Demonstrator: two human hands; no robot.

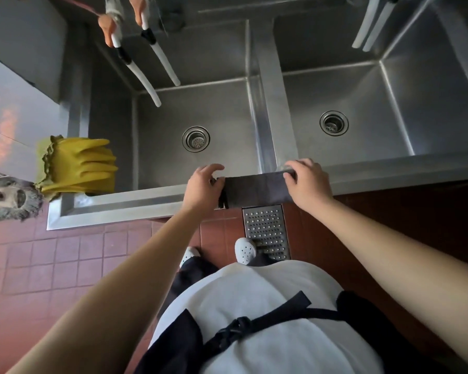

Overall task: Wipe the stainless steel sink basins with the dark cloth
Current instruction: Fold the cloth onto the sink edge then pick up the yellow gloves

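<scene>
White shirt (254, 306) and dark apron (227, 338) fill the foreground; beyond, two steel sink basins (195, 112) lie side by side; the dark cloth (254, 188) drapes over the front rim; left hand (201, 186) pinches its left end with curled fingers; right hand (305, 182) grips its right end.

Dark grey cloth (256, 190), yellow gloves (81, 164), red-brown tiles (65, 255).
</scene>
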